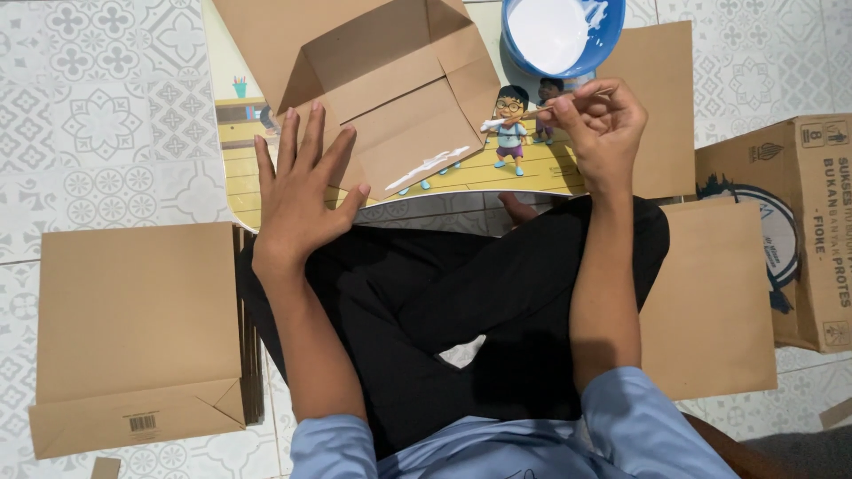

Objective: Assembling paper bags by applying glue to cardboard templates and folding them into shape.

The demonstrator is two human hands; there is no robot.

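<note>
A brown paper bag (382, 80) lies on a low cartoon-printed table (497, 173) with its bottom flaps folded open. A white streak of glue (428, 166) runs along one flap. My left hand (302, 191) presses flat on the bag's left side, fingers spread. My right hand (602, 124) holds a thin stick (519, 116) with glue on its tip, pointed left toward the flap. A blue bowl of white glue (555, 34) stands at the table's far edge, just above my right hand.
A stack of flat brown paper bags (133, 328) lies on the tiled floor at my left. More brown sheets (710, 302) lie at my right, beside a printed cardboard box (799, 222). My crossed legs in black trousers (444, 302) fill the middle.
</note>
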